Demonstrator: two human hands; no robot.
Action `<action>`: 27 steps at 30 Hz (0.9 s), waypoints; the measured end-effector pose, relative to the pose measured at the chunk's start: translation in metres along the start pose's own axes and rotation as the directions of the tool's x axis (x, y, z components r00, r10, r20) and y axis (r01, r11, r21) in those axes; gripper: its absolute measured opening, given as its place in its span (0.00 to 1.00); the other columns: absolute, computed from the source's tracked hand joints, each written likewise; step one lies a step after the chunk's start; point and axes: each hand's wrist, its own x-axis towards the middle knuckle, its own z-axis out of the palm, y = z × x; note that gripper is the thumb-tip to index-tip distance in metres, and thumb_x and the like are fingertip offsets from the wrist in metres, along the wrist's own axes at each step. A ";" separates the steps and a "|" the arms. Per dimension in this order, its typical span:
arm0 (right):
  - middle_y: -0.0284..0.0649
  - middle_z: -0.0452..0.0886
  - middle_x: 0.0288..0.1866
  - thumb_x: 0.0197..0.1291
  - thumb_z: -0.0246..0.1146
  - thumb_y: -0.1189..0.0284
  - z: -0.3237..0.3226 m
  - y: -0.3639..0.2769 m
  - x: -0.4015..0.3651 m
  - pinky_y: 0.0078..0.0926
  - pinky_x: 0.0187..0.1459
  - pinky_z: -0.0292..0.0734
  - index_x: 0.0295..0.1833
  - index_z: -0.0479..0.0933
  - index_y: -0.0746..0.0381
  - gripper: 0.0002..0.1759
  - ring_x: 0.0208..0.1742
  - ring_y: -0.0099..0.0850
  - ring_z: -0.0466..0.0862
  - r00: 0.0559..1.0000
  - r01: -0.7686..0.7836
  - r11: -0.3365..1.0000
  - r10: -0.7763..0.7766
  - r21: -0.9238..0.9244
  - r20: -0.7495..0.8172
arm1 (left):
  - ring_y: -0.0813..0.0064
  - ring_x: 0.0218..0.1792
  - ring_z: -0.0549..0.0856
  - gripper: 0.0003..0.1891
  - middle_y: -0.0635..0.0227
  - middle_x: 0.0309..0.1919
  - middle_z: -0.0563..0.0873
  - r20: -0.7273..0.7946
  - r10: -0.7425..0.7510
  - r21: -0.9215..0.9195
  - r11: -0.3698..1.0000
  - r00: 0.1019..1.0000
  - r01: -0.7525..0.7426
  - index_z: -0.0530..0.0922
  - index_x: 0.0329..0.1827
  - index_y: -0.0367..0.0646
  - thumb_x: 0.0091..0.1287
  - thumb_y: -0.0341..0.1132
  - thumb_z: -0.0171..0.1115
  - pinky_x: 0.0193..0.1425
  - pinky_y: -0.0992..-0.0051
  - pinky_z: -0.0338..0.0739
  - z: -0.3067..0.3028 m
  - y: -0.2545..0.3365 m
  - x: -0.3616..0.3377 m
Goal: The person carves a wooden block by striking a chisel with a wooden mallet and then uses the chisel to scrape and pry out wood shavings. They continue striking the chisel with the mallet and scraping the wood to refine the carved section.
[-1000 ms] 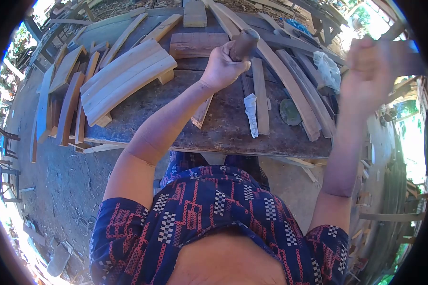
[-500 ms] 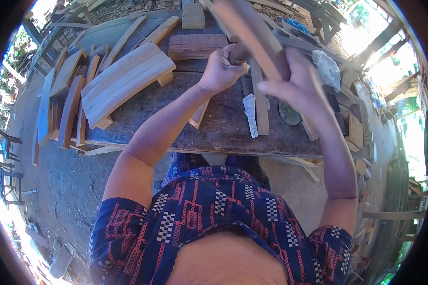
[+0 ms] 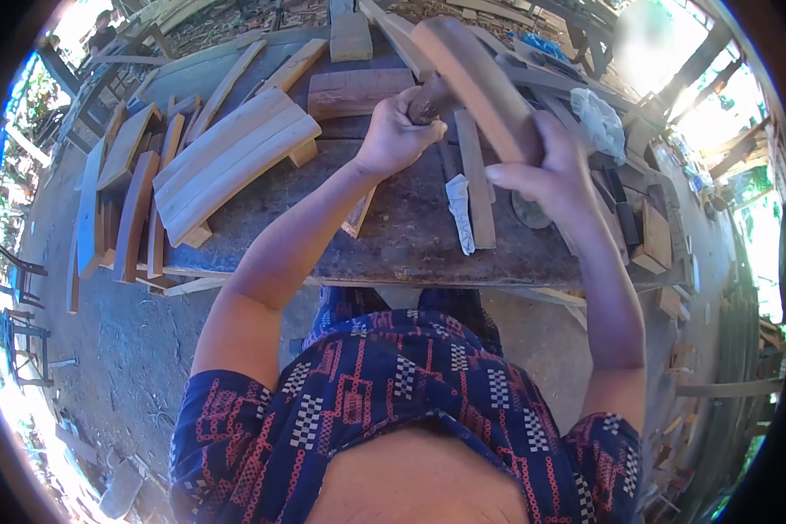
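Observation:
My left hand [image 3: 399, 140] is closed around a dark brown, rounded thing [image 3: 431, 100] whose exact kind I cannot make out. That thing meets the side of a curved piece of wood [image 3: 476, 83], raised and tilted above the workbench. My right hand [image 3: 559, 170] grips the near end of this curved wood, thumb on the near side and the other fingers partly hidden behind it. Below the hands, a narrow wooden strip [image 3: 476, 188] lies on the bench beside a crumpled white wrapping [image 3: 459, 214].
On the dark workbench [image 3: 393, 249], a slatted curved wooden panel [image 3: 236, 162] lies at left, near several upright boards [image 3: 135, 214]. Behind my left hand is a reddish wood block [image 3: 358, 92]. A clear plastic bag [image 3: 598, 122] sits at right.
The curved wood has come lower and slightly nearer to me, and it looks less blurred. My left hand has shifted a little left, still holding the dark thing.

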 end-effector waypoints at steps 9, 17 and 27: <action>0.39 0.77 0.34 0.52 0.65 0.68 -0.004 0.000 -0.005 0.25 0.37 0.71 0.52 0.73 0.71 0.24 0.34 0.27 0.76 0.875 0.281 0.859 -0.047 0.427 -0.482 | 0.86 0.30 0.75 0.11 0.76 0.27 0.78 0.069 0.001 0.061 0.998 0.998 -0.005 0.77 0.40 0.38 0.55 0.27 0.66 0.38 0.80 0.73 0.003 -0.001 -0.007; 0.35 0.77 0.32 0.42 0.73 0.64 -0.004 0.063 -0.016 0.20 0.32 0.71 0.51 0.74 0.69 0.31 0.31 0.22 0.77 0.970 -0.222 0.911 0.244 0.348 -0.018 | 0.87 0.25 0.75 0.07 0.76 0.23 0.78 0.028 -0.012 -0.053 0.998 1.000 0.014 0.77 0.30 0.42 0.54 0.25 0.68 0.31 0.81 0.73 -0.023 -0.007 -0.001; 0.30 0.73 0.23 0.45 0.73 0.67 0.070 0.165 -0.084 0.17 0.19 0.61 0.37 0.72 0.65 0.20 0.18 0.17 0.69 0.827 -0.451 0.753 0.554 0.479 -0.094 | 0.79 0.17 0.76 0.06 0.70 0.17 0.76 -0.053 -0.114 -0.268 0.959 0.992 0.096 0.75 0.31 0.38 0.51 0.23 0.63 0.24 0.77 0.73 -0.052 0.000 0.012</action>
